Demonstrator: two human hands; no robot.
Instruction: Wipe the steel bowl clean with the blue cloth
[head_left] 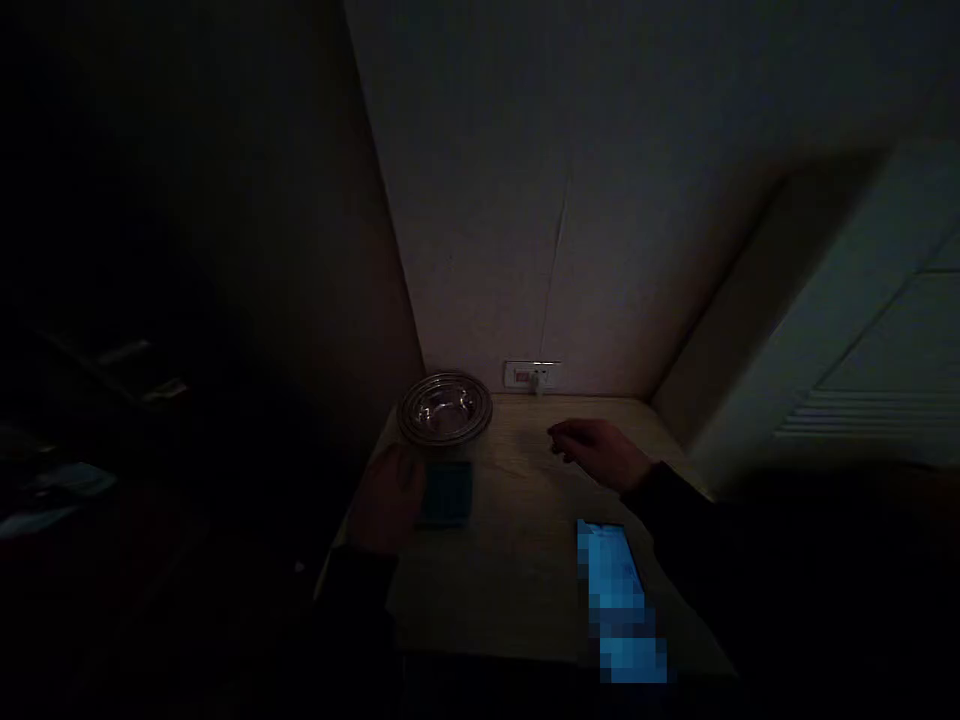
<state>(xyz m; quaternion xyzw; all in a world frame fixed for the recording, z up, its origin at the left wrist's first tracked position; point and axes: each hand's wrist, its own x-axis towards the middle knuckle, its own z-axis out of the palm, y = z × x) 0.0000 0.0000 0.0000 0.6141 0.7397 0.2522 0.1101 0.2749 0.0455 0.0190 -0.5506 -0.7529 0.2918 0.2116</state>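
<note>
The room is very dark. My right hand is over the tabletop, its fingers curled in; whether anything is between them is hidden. Below it lies a lit phone, its screen glowing blue and partly blurred out. My left hand is a dim shape at the table's left side. Right beside its fingers lies a flat teal square item; I cannot tell whether they touch it. Behind that, nested shiny metal bowls stand in the back left corner.
A wall outlet with a plug in it sits just above the table's back edge, and a thin cable runs up the wall. At the right stands a pale slatted panel. Deep shadow covers the left, with unclear objects in it.
</note>
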